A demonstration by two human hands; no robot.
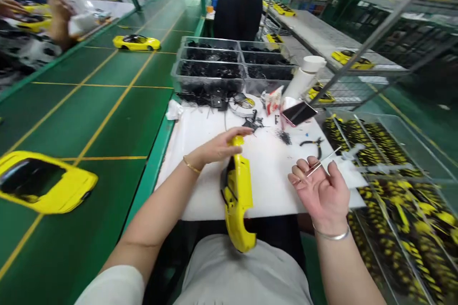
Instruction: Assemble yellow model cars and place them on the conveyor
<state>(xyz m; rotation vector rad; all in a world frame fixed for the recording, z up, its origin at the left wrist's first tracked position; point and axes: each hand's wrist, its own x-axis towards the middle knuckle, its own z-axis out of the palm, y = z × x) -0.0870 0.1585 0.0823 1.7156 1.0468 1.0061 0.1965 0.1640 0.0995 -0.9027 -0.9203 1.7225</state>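
Observation:
My left hand [229, 144] grips the far end of a yellow model car body [238, 200], which is tipped on its side over the table's near edge. The near end of the car reaches toward my lap. My right hand [320, 186] is turned palm up at the right of the table. Its curled fingers hold a slim silver tool that looks like tweezers [324, 158], with the tip pointing up and right. Beyond the right hand lie black-handled pliers [315, 143]. A heap of small dark parts [284, 137] sits on the white table [203, 176].
A clear divided bin [245, 74] with black parts stands at the back. A phone [299, 113] leans before a white bottle [304, 76]. Trays of yellow-black parts [400, 200] fill the right. Yellow cars [46, 181] rest on the green conveyor [118, 128]. Other people sit nearby.

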